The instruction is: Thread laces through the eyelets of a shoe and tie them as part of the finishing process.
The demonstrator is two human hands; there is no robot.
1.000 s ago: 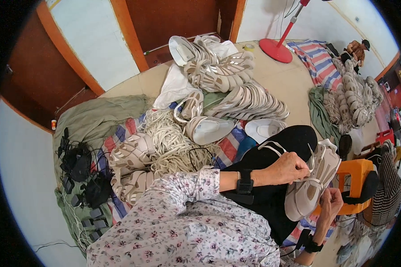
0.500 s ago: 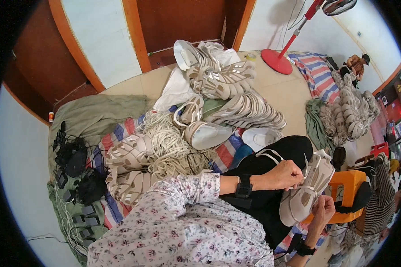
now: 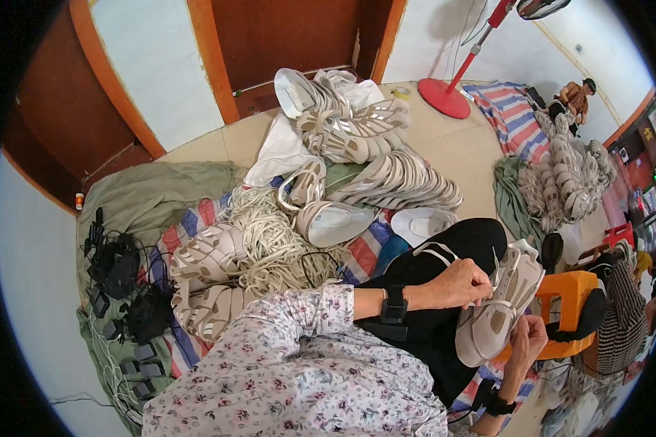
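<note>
a person's left hand point(image 3: 455, 284), palm down with thumb and fingers pinched narrow, grips a pale lace point(image 3: 496, 268) at the near edge of a beige shoe upper point(image 3: 498, 309). the shoe upper lies between the two hands, tilted, its rounded toe pointing down toward the person, on a leg in black trousers point(image 3: 481, 234). the right hand point(image 3: 528, 339) is just beyond the shoe upper's right edge, its fingers curled and drawn close together; whether they pinch a lace end, i cannot tell.

each wrist wears a dark band, and a white floral sleeve point(image 3: 317, 306) covers the left arm. just above the left hand, a loop of lace point(image 3: 436, 250) lies over the trousers. well to the left of that hand is a tangled heap of laces point(image 3: 277, 240), with more shoe uppers point(image 3: 208, 255) beside it. farther up and left of the hand, a long row of nested uppers point(image 3: 408, 178) fans out on a striped sheet point(image 3: 369, 251).

right of the right hand is an orange stool point(image 3: 587, 282). far above both hands stands a fan with a red round base point(image 3: 444, 98), and another person point(image 3: 577, 98) sits toward the upper right.
</note>
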